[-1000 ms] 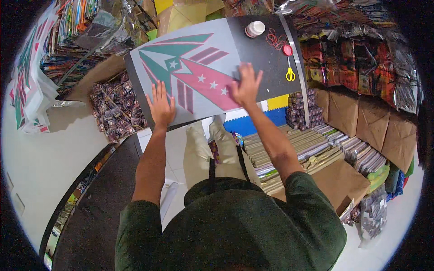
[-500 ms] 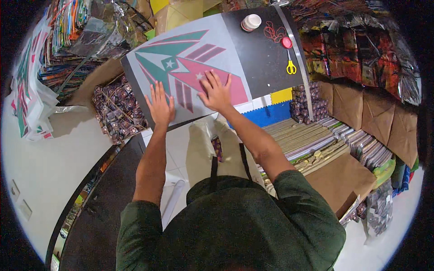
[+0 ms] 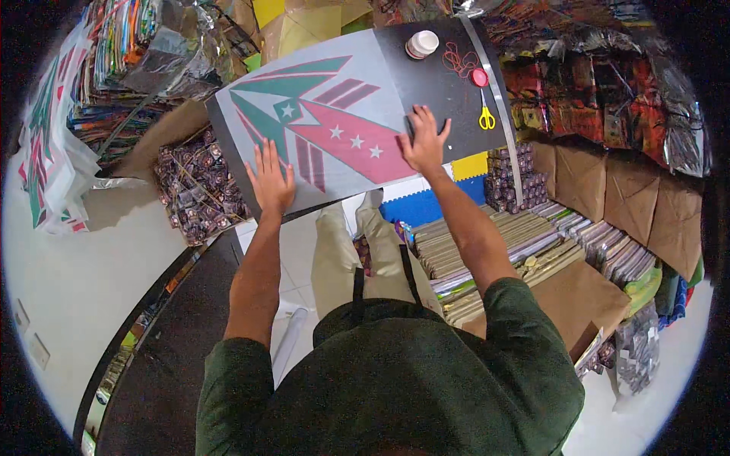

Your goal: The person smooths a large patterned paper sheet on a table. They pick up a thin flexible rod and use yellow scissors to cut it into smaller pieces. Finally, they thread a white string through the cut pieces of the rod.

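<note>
A translucent white sheet [image 3: 357, 64] lies spread over the dark board [image 3: 475, 140]. Green and red pointed shapes with white stars show on it. My left hand [image 3: 271, 178] rests flat with fingers apart on the sheet's near left part. At the sheet's right edge, by the tip of the red band, my right hand [image 3: 427, 140] presses with spread fingers, partly hiding that edge. Further right on the board are a white jar [image 3: 422, 44], red thread [image 3: 460, 61], a round red lid [image 3: 478, 77] and yellow-handled scissors [image 3: 487, 115].
More printed sheets [image 3: 49, 144] hang at the left. Small dark packets [image 3: 199, 178] are piled beside the board's left end. A metal strip [image 3: 506, 125] crosses the board's right end. Stacked flat bundles [image 3: 494, 247] and brown cardboard [image 3: 582, 300] lie to the right.
My right hand has slid rightward from the middle of the red band to the sheet's right edge, uncovering more stars. The left hand stays nearly in place.
</note>
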The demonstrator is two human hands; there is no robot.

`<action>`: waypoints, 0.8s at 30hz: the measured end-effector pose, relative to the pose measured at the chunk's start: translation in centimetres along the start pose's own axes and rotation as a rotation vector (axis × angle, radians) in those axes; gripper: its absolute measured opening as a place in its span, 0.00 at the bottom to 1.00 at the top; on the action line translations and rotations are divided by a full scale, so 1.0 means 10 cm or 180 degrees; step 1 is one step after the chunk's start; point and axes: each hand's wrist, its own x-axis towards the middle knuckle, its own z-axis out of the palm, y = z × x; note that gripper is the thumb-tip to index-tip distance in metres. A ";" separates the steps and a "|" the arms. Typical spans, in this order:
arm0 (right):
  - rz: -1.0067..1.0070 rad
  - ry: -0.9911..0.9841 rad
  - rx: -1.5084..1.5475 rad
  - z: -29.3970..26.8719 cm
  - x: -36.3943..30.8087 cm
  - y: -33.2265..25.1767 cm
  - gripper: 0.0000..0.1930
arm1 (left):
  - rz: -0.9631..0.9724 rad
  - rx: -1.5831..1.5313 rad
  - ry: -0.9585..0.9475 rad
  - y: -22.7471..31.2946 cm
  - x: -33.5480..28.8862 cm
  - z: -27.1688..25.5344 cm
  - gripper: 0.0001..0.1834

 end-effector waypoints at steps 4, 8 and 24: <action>-0.0123 0.0137 0.0243 -0.02 -0.02 -0.07 0.32 | 0.0049 -0.0148 0.0125 0.01 0.03 -0.02 0.41; -0.0385 0.0197 0.1044 0.15 -0.03 -1.18 0.29 | 0.0073 -0.0157 0.0179 0.02 -0.03 -0.03 0.41; -0.0371 -0.0053 0.0387 0.33 -0.10 -0.95 0.24 | 0.0044 0.0007 0.0051 -0.01 0.00 0.00 0.43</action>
